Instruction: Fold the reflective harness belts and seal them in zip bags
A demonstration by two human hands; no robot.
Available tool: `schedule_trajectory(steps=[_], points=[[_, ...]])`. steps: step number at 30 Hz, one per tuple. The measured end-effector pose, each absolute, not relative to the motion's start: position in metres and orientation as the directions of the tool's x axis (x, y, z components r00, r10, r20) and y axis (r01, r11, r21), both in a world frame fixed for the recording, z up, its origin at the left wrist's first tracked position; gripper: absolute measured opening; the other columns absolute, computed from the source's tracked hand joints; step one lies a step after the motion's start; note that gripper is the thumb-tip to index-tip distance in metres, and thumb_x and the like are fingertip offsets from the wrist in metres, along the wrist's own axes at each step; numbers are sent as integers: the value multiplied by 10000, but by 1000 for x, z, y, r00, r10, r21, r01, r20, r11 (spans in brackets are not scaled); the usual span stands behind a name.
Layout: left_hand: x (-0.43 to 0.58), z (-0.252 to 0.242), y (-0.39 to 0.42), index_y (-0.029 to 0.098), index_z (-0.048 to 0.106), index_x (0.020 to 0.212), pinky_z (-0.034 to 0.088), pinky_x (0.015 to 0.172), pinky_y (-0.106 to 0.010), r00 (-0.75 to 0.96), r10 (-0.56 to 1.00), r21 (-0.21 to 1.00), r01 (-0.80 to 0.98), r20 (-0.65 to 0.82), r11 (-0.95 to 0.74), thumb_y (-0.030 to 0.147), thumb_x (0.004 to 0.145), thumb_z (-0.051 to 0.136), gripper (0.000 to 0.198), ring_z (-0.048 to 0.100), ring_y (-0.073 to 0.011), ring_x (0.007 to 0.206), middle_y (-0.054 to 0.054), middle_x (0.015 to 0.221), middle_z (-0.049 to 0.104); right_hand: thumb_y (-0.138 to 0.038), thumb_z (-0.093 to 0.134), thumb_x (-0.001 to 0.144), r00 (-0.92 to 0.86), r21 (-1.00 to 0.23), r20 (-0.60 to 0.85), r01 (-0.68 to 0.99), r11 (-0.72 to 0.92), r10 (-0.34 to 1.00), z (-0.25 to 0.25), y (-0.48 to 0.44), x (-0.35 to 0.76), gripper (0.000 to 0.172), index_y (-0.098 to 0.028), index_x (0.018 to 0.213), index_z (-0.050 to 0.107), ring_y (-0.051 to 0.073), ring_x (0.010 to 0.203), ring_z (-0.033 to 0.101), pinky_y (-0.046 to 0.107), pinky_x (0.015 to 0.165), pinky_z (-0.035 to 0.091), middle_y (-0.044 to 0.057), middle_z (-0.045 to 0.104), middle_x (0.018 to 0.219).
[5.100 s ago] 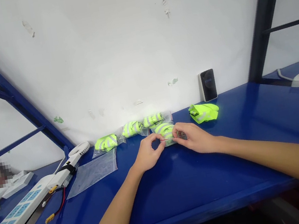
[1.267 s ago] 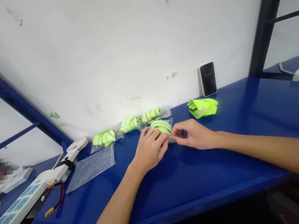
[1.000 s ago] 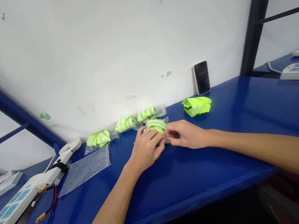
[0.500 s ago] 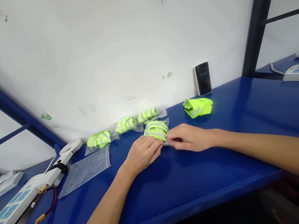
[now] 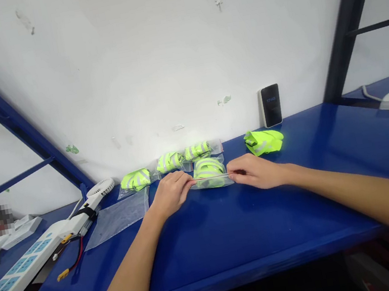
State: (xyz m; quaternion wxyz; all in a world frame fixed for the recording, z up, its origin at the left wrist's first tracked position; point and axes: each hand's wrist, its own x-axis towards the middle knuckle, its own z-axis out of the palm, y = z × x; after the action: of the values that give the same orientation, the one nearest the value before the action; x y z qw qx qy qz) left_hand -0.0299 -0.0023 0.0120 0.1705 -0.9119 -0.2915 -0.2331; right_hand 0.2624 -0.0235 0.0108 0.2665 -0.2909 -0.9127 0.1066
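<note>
A clear zip-lock bag (image 5: 211, 181) lies in front of me with a folded neon-yellow reflective vest (image 5: 208, 168) inside. My left hand (image 5: 172, 189) pinches the left end of the bag's mouth edge. At the right end, my right hand (image 5: 255, 171) grips the same edge between thumb and fingers. The edge runs straight between the two hands, facing me. Just behind, several more bagged yellow bundles, one of them a bagged vest (image 5: 136, 180) at the left, lie along the wall. An unbagged, crumpled yellow vest (image 5: 263, 141) rests to the right.
An empty clear bag (image 5: 117, 218) lies flat on the blue table (image 5: 255, 235) left of my hands. Farther left are a white power strip (image 5: 27, 263), a small fan (image 5: 100, 188) and a cable with yellow connectors (image 5: 63, 274). A phone-like device (image 5: 271, 106) leans against the wall.
My hands have moved apart, from close together at the bag's mouth to its two ends, and the edge between them now shows. The whole view has shifted slightly.
</note>
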Motion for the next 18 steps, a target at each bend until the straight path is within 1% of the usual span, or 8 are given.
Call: schedule_trajectory(steps=[4,7,9,10,12,14,16,18], points=[[-32,14,-2,176,562,789,414,660,-283,665,600,-67,693,446,-718,410,977,438,324,572,-167,685,-27,738,628,-237,426,947,-696,-369,400,474,799,597,10,-28,259,247,-197,704,403,118,580,401,259,572,289,-25,451,661],[-42,14,4,182,565,745,401,629,-287,609,695,-26,759,383,-651,457,966,432,378,572,-181,662,-25,687,611,-302,388,983,-725,-399,339,467,789,600,9,-32,257,268,-202,737,426,121,566,418,261,566,302,-23,474,666],[-52,14,11,185,607,799,433,682,-312,565,722,-5,789,400,-615,427,965,432,342,600,-206,743,-45,767,637,-337,362,999,-732,-415,318,465,782,603,9,-32,258,270,-204,791,472,130,580,461,265,577,327,-13,523,697],[-57,15,14,187,631,873,451,739,-335,534,723,11,801,439,-599,385,966,426,300,611,-224,828,-60,851,652,-341,363,999,-718,-414,328,475,777,614,9,-30,259,258,-206,828,501,140,603,492,270,590,345,-3,556,726],[-63,15,18,189,627,1070,451,877,-391,456,698,54,816,552,-575,270,958,390,275,583,-252,1018,-88,1043,637,-323,395,980,-644,-380,400,532,757,653,11,-25,263,214,-208,895,554,165,670,545,285,631,384,21,615,796],[-59,18,15,185,582,1186,424,957,-419,388,653,100,808,651,-580,187,943,345,339,540,-252,1113,-98,1139,601,-292,428,951,-518,-322,510,625,711,687,14,-15,271,185,-205,942,592,194,740,577,312,685,417,47,649,860],[-44,20,5,184,583,1172,419,972,-409,405,614,118,765,677,-634,183,948,342,329,540,-237,1108,-93,1134,604,-276,433,930,-363,-282,616,727,627,699,19,-3,283,205,-193,983,613,227,814,593,344,741,442,76,665,906],[-23,23,-10,188,600,1131,425,962,-389,529,586,82,696,614,-714,231,959,383,280,561,-224,1070,-82,1102,628,-288,432,915,-201,-267,679,828,492,707,22,10,299,269,-177,1078,614,274,917,594,391,801,453,110,669,964]])
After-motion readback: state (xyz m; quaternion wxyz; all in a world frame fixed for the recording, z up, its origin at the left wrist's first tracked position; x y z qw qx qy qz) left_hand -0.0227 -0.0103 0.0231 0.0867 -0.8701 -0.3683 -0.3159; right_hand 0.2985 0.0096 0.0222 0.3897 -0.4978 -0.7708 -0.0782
